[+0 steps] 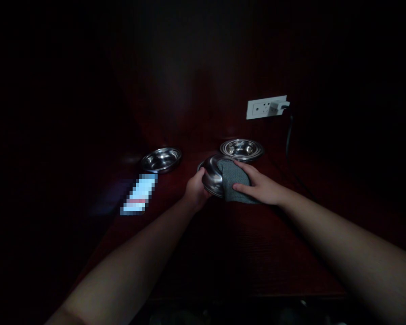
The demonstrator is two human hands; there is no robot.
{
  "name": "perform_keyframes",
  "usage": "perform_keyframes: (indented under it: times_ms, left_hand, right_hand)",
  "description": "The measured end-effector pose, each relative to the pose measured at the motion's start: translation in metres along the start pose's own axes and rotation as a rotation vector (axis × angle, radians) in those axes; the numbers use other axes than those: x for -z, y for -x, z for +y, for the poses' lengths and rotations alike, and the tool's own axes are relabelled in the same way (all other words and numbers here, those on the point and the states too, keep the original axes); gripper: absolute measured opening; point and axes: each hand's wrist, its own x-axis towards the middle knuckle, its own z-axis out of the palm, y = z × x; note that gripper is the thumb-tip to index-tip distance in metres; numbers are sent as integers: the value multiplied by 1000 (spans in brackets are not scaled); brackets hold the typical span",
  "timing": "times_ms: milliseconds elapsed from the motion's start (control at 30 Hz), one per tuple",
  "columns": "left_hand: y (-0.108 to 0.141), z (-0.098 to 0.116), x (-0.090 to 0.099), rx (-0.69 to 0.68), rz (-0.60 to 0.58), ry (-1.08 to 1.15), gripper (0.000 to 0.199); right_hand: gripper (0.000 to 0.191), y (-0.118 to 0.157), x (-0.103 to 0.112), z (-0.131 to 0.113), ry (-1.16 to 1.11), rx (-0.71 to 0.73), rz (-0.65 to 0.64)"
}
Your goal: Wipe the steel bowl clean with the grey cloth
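Observation:
A shiny metal bowl (212, 175) is held tilted above the dark red table, its outer side facing me. My left hand (196, 189) grips its rim from the left, thumb on the outside. Against the bowl's right side my right hand (255, 183) presses a grey-green cloth (235, 180), fingers and thumb closed on the fabric. Just behind lies a stack of metal bowls (242, 150), upright. Another metal bowl (162, 159) rests to the left, open side up.
A lit phone-like screen (138, 195), pixelated, lies at the table's left. On the back wall sits a white socket panel (266, 107) with a plug, its black cable (288, 135) hanging down. The dark red table (243, 253) has its front edge near me. The surroundings are very dark.

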Motion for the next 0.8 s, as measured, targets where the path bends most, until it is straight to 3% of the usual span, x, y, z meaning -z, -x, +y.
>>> perform_keyframes:
  times_ms: [167, 800]
  left_hand:
    - [1, 0, -1, -2, -26, 1, 30]
    - [-4, 0, -1, -6, 69, -25, 28]
  right_hand:
    - [85, 0, 1, -2, 3, -43, -15]
    - [90, 0, 0, 9, 38, 94, -9]
